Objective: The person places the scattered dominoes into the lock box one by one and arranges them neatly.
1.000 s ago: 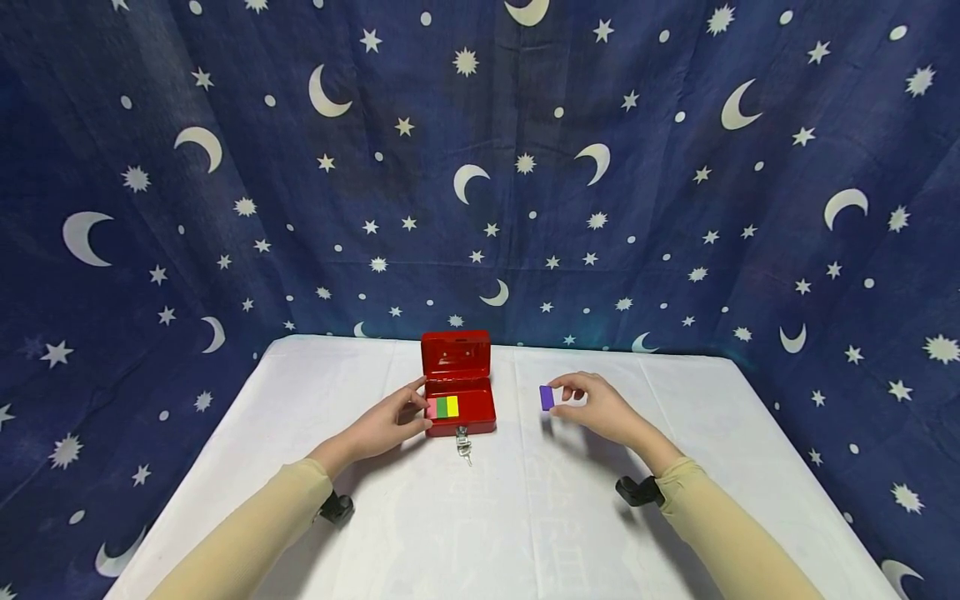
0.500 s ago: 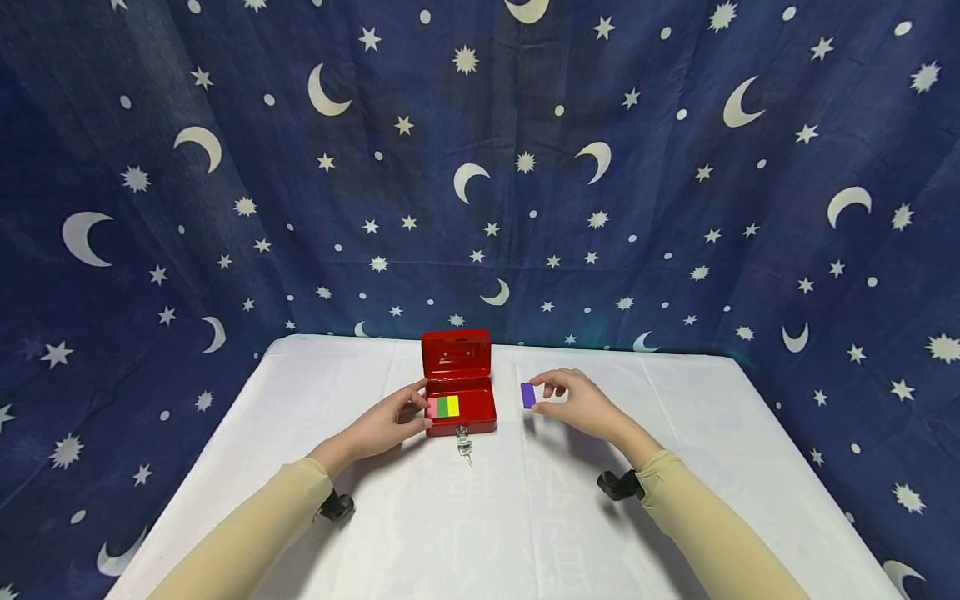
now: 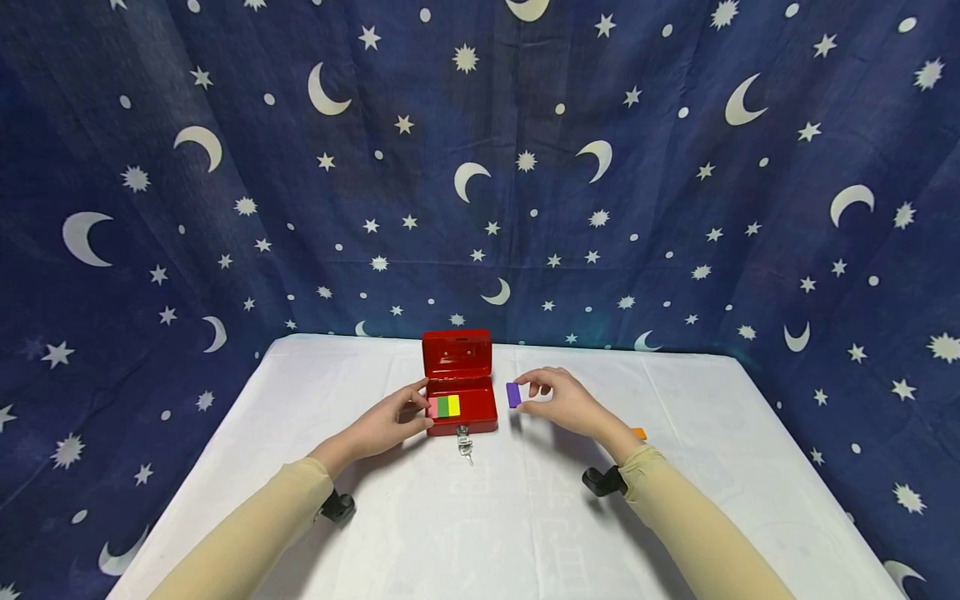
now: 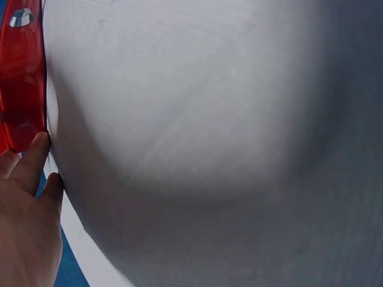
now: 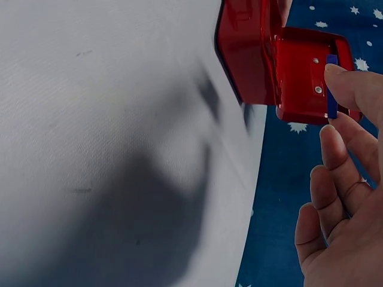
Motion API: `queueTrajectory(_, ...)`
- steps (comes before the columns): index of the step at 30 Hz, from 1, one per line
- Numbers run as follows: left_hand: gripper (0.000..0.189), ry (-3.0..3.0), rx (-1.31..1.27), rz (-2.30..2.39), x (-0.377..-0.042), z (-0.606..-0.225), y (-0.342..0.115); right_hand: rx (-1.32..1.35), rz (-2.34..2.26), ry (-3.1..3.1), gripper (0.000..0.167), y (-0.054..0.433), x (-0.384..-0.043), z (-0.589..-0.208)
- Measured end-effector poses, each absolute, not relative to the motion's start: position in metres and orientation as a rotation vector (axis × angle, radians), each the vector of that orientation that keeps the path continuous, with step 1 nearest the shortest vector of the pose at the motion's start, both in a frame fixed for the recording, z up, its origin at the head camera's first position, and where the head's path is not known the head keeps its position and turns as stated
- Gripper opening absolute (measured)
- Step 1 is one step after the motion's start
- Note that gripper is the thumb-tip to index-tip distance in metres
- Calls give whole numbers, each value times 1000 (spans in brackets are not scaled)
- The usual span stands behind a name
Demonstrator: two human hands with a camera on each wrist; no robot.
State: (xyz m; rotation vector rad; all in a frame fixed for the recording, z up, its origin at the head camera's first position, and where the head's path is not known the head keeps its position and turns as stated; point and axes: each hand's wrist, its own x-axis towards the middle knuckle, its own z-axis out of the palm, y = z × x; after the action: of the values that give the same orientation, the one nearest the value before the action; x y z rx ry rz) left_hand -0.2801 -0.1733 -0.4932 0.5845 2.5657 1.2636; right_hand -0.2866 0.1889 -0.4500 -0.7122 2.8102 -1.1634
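Note:
A red metal cash box (image 3: 474,405) stands on the table with its lid (image 3: 457,353) raised. Keys (image 3: 465,448) dangle from the lock at its front. Inside, at the left end, a pink block (image 3: 432,407), a green block (image 3: 442,407) and a yellow block (image 3: 453,406) lie side by side. My left hand (image 3: 378,427) touches the box's left end with relaxed fingers, thumb near the front corner. Just right of the box, my right hand (image 3: 566,403) pinches a flat purple block (image 3: 513,395) between thumb and fingertip, above the table.
An orange block (image 3: 639,433) shows partly behind my right wrist. White cloth covers the table (image 3: 480,533). A dark blue curtain (image 3: 480,208) with moons and stars hangs behind and at both sides. Black wrist cameras (image 3: 337,507) sit under my sleeves.
My right hand has moved left with the purple block, from well right of the cash box to close beside it. The orange block has come into view. My left hand stays put.

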Motion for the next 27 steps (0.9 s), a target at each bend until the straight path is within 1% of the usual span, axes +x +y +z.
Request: queueTrajectory(27, 30, 2557, 586, 1279, -280, -492, -172, -690, -1068, 2788, 37, 152, -298, -456)
